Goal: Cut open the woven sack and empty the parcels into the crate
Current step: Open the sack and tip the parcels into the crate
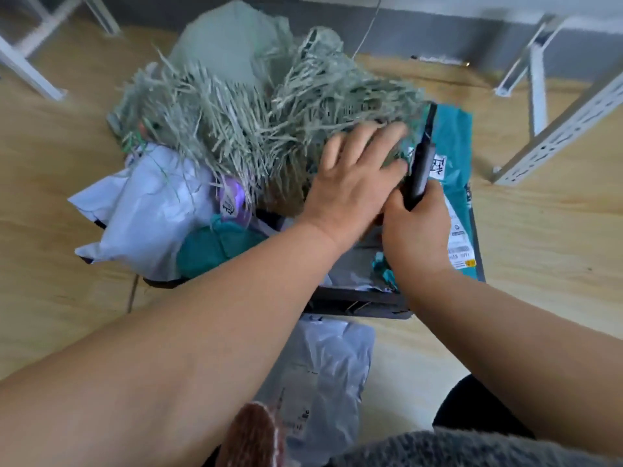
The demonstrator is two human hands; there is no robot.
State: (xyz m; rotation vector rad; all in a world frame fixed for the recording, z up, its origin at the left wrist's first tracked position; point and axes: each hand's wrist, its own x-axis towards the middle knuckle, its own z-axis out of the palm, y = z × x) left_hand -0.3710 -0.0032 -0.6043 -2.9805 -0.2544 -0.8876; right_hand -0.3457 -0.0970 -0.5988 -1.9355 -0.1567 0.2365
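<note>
The pale green woven sack (242, 106) lies over the dark crate (357, 303), its cut edge frayed into many loose strands. My left hand (354, 176) rests on the frayed edge with its fingers spread. To its right, my right hand (416, 230) grips a black cutter (423, 156) that points away from me. White parcels (141, 210) and a teal parcel (215, 246) spill out under the sack on the left. A teal parcel with a white label (455, 183) lies along the crate's right side.
A grey-white parcel (323, 375) lies on the wooden floor in front of the crate, by my knees. White metal shelf legs (546, 129) stand at the right, and more frame legs (30, 69) at the far left.
</note>
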